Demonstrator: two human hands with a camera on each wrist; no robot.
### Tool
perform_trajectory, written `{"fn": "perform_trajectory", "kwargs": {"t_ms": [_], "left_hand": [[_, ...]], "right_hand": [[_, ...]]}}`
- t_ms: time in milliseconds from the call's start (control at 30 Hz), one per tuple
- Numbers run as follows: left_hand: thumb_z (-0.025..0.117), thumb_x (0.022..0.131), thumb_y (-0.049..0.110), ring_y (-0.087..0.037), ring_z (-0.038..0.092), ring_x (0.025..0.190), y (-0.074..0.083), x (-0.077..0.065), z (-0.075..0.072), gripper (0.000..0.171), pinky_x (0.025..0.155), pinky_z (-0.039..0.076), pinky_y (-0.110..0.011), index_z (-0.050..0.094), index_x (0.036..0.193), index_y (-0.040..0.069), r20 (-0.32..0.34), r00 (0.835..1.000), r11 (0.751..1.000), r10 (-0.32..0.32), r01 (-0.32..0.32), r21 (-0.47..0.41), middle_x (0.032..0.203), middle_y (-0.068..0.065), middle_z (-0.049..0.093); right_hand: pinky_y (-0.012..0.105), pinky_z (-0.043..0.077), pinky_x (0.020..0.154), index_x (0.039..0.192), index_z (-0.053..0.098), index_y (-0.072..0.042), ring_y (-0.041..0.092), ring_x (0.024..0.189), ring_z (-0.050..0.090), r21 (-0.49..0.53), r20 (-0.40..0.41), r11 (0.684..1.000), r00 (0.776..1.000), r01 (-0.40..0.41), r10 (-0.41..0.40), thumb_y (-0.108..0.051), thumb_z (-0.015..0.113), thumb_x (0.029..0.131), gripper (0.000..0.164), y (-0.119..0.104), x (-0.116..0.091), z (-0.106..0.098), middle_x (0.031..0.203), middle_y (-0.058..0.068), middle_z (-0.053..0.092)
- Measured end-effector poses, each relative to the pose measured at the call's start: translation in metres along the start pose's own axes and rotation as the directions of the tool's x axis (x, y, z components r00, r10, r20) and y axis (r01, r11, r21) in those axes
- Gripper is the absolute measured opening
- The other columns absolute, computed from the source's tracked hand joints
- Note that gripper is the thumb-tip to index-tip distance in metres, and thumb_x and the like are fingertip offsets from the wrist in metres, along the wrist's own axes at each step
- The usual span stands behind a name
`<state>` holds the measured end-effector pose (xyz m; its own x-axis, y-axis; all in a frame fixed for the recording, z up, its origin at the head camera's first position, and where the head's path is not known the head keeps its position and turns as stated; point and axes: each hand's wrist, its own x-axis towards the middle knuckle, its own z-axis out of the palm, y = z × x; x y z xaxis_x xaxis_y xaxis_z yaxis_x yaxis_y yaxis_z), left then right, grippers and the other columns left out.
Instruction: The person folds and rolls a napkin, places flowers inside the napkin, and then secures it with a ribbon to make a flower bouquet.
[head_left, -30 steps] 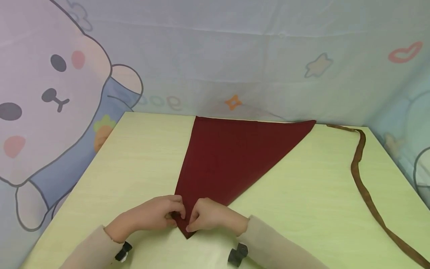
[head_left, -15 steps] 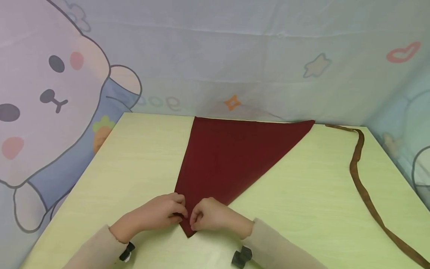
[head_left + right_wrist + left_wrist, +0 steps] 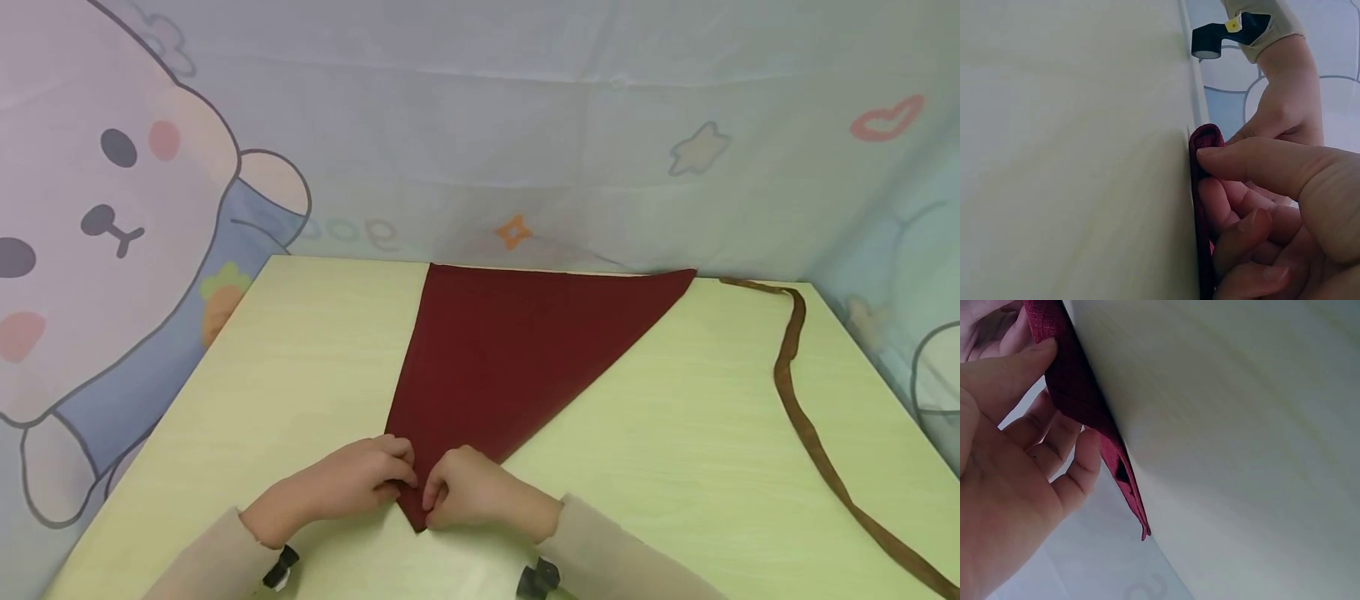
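Note:
A dark red cloth [image 3: 510,350], folded to a long triangular shape, lies on the table with its narrow tip toward me. My left hand [image 3: 337,479] holds its left edge just above the tip. In the left wrist view the thumb presses on the cloth [image 3: 1075,387] and the other fingers curl in behind it. Across from it, my right hand [image 3: 480,496] pinches the right edge near the tip. The right wrist view has the right thumb on a rolled-over fold [image 3: 1207,132], fingers bent beneath. Both hands are close together, with fingertips partly hidden.
A brown ribbon-like strip [image 3: 806,433] runs down the right side of the pale table [image 3: 315,358]. Behind the table hangs a printed curtain [image 3: 465,108] with a cartoon bear. A black wrist camera [image 3: 538,577] sits at the right sleeve.
My left fingers have edged inward over the cloth, and the right thumb has drawn back from the tip toward the right edge. The head view has shifted slightly; the cloth keeps its shape.

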<state>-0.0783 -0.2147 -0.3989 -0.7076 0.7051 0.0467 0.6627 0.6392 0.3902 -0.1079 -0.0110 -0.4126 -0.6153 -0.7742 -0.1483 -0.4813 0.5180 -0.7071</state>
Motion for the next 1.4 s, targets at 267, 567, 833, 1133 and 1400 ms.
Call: {"fn": "perform_trajectory", "kwargs": {"t_ms": [267,567,833,1133,1400], "left_hand": [[0.07,0.078,-0.008,-0.005,0.053,0.08,0.002,0.002,-0.001,0.021,0.073,0.048,-0.02,0.074,0.09,0.009,0.014,1.0,1.0,0.015,-0.015,-0.011,0.083,0.009,0.056],[0.076,0.074,0.001,-0.003,0.052,0.078,0.001,0.002,0.001,0.02,0.069,0.045,-0.021,0.071,0.084,0.017,0.002,1.0,0.999,0.016,-0.016,0.028,0.083,0.012,0.056],[0.078,0.077,0.01,-0.001,0.046,0.075,-0.001,0.006,0.001,0.012,0.065,0.04,-0.019,0.075,0.084,0.019,-0.029,0.998,0.998,0.051,-0.05,0.048,0.079,0.013,0.052],[0.072,0.084,0.008,-0.005,0.048,0.085,0.001,0.009,0.001,0.012,0.07,0.031,-0.023,0.073,0.09,0.018,-0.026,1.0,0.996,0.007,-0.005,0.09,0.09,0.014,0.057],[0.076,0.074,0.001,-0.009,0.047,0.092,0.003,0.012,0.002,0.023,0.075,0.031,-0.03,0.071,0.09,0.017,-0.076,0.996,0.989,0.037,-0.026,0.144,0.092,0.01,0.054]], "right_hand": [[0.013,0.042,0.053,0.067,0.068,-0.014,-0.005,0.051,0.05,-0.045,0.004,0.999,1.0,0.016,-0.015,-0.001,0.074,0.065,0.014,0.0,-0.002,0.001,0.054,-0.014,0.057],[0.012,0.042,0.052,0.066,0.069,-0.012,-0.005,0.05,0.049,-0.028,0.006,0.999,1.0,0.02,-0.02,-0.002,0.074,0.067,0.011,0.001,-0.003,-0.001,0.054,-0.014,0.057],[0.013,0.028,0.041,0.053,0.067,-0.014,-0.004,0.04,0.035,0.035,0.036,0.999,0.999,-0.012,0.01,-0.026,0.079,0.077,0.03,-0.004,-0.009,-0.006,0.042,-0.016,0.047],[0.014,0.022,0.04,0.05,0.067,-0.013,-0.003,0.038,0.029,0.039,-0.005,0.998,0.999,-0.044,0.044,-0.022,0.076,0.079,0.031,0.0,-0.008,-0.005,0.04,-0.016,0.042],[0.014,0.035,0.046,0.063,0.071,-0.011,-0.001,0.045,0.043,0.069,0.007,0.995,0.998,-0.065,0.065,-0.017,0.074,0.08,0.018,0.005,-0.007,-0.011,0.049,-0.014,0.053]]}}
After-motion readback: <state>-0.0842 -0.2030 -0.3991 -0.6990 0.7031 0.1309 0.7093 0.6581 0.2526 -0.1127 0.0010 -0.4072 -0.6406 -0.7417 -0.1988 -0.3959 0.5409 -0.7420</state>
